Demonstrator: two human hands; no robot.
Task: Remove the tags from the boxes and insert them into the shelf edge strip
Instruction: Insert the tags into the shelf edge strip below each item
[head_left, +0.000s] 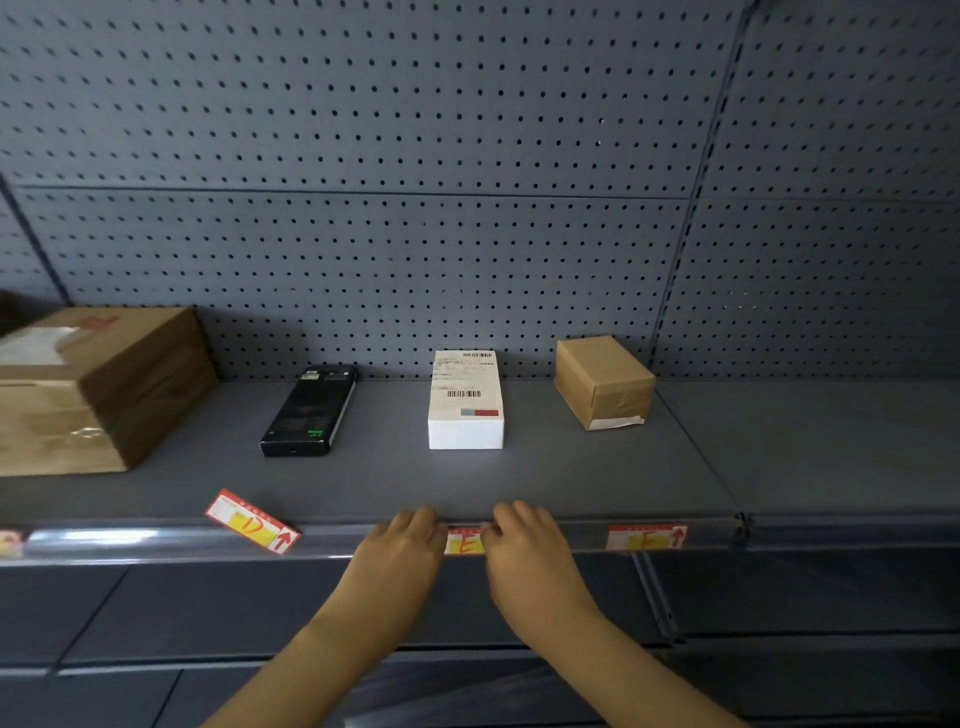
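Observation:
A red and yellow tag marked E (464, 541) sits in the shelf edge strip (156, 543) below the white box (466, 402). My left hand (402, 545) and my right hand (524, 540) pinch its two ends, fingers curled over the strip's top. Another tag marked D (253, 521) lies tilted on the shelf's front edge, left of my hands, below the black box (309, 413). A third tag (647, 537) sits in the strip at the right, below the small brown box (602, 382). Part of a fourth tag (9, 543) shows at the far left.
A large cardboard box (93, 389) stands on the grey shelf (571, 478) at the left. Grey pegboard (415, 208) forms the back wall. An upright post (680, 249) and a shelf joint (743, 525) divide off another bay at the right. Lower shelves lie beneath.

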